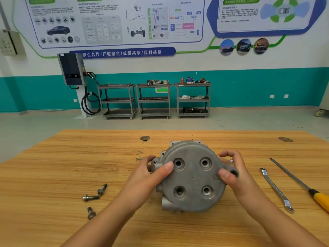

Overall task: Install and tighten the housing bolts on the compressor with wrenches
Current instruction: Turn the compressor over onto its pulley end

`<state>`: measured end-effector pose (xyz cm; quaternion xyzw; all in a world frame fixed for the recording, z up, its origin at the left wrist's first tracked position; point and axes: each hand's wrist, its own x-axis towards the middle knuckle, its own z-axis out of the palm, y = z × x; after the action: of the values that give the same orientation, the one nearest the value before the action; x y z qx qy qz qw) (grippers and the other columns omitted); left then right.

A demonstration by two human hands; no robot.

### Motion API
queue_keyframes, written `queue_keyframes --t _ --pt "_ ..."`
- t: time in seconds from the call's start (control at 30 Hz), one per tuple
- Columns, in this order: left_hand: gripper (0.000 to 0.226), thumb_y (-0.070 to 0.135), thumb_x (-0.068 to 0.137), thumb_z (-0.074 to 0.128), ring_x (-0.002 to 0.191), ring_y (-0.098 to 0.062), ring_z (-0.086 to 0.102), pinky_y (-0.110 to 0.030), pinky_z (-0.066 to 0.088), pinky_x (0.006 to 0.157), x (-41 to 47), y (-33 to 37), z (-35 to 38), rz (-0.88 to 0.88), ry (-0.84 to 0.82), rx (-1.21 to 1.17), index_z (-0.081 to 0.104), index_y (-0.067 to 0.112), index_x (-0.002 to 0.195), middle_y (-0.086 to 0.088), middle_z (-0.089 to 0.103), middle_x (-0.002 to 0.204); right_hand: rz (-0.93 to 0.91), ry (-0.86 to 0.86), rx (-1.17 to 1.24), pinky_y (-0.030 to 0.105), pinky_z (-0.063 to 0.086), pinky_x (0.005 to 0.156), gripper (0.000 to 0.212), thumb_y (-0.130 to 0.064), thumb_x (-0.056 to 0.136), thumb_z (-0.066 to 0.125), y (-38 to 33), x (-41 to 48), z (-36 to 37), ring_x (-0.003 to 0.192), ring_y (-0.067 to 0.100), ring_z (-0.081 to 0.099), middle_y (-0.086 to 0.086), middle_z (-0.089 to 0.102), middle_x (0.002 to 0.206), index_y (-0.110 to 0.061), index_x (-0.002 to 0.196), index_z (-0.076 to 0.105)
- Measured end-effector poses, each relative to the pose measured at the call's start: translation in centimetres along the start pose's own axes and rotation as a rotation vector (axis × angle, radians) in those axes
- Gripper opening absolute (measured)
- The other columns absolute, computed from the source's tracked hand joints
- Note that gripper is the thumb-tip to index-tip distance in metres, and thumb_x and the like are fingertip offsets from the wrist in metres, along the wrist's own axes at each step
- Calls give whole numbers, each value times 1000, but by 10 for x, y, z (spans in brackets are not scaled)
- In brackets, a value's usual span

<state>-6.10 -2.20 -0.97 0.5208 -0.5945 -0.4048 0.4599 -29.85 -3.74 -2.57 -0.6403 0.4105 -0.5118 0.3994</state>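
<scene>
Wooden bench (53,166): three bolts (90,197) lie loose at left. My left hand (151,173) clasps the compressor (193,177) mid-bench, as does my right hand (233,172), thumbs on its face. The wrench (276,189) lies to the right. If my hold slackens, the housing could tip and knock the bolts.

The compressor (193,177) sits on the table (71,157). Three bolts (90,197) lie left of it. The wrench (276,190) lies to its right, the screwdriver (320,199) just beyond. Carts (154,100) stand well behind.

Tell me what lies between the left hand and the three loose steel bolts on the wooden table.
Nothing visible: only bare wooden table separates the left hand, gripping the grey cast-metal compressor housing, from the three steel bolts.
</scene>
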Motion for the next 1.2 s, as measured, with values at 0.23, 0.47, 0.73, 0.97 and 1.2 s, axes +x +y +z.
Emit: queue_keyframes --t 0.23,0.47,0.73,0.97,1.2 --pt "93 87 42 66 93 -17 69 -40 49 98 -12 36 2 -170 -75 -102 68 17 103 3 75 91 178 -8 -39 38 47 88 78 -76 43 62 -34 -4 -12 79 14 65 -6 68 80 -24 100 50" --pt "90 85 38 60 92 -29 67 -48 43 101 -16 56 -2 -302 -98 -89 68 21 100 -9 73 95 399 -82 -62 48 39 102 97 -88 46 60 -61 -3 -15 99 32 61 7 53 124 -33 124 47" --pt "111 87 42 54 89 -31 67 -53 35 107 4 68 -11 -422 -152 -37 54 10 122 -17 65 108 517 -50 -62 51 36 98 118 -89 44 48 -69 24 -8 125 43 43 19 32 148 -27 143 35" --pt "120 78 42 63 84 -21 72 -42 51 84 31 55 -12 -481 -221 -16 46 -2 130 -15 67 111 440 -46 -51 49 22 113 97 -82 67 28 -40 33 4 142 26 25 0 21 158 -35 150 16" --pt "44 46 76 67 59 -14 64 -29 54 59 28 18 11 -479 -242 -199 65 7 96 -5 68 71 390 15 147 47 33 110 88 -80 63 38 -15 32 4 134 23 38 -10 35 149 -42 142 33"
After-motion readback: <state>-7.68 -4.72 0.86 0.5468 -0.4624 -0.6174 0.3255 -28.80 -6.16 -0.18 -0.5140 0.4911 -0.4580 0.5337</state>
